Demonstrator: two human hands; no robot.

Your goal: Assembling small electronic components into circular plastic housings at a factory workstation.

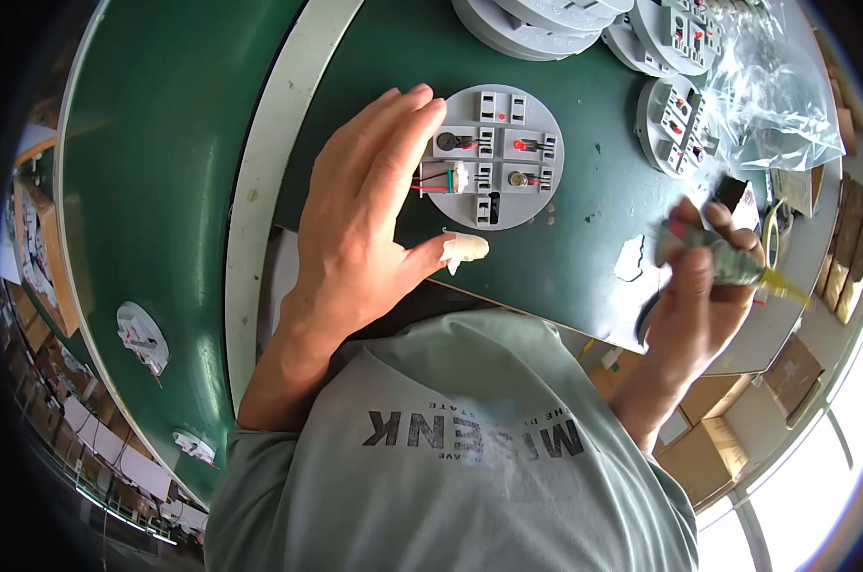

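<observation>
A round grey plastic disc point(495, 210) lies on the green tabletop, carrying small raised holders with red, black and metal-coloured parts and thin wires. My left hand point(355, 205) is open at its left edge, fingers stretched along the rim, thumb below it wrapped in pale tape. Whether the fingers press on the disc I cannot tell. Off to the right, above the table's edge, my right hand point(700, 296) is closed around a greenish bottle-like thing point(732, 262) with a yellow tapered tip. Motion blurs it, so its exact kind is unclear.
Grey discs point(536, 29) are stacked at the far edge, with a fitted disc point(675, 129) nearer. A clear plastic bag point(775, 95) lies at the far right. On the left runs a green belt point(174, 238) carrying small pale parts. Cardboard boxes point(703, 458) stand lower right.
</observation>
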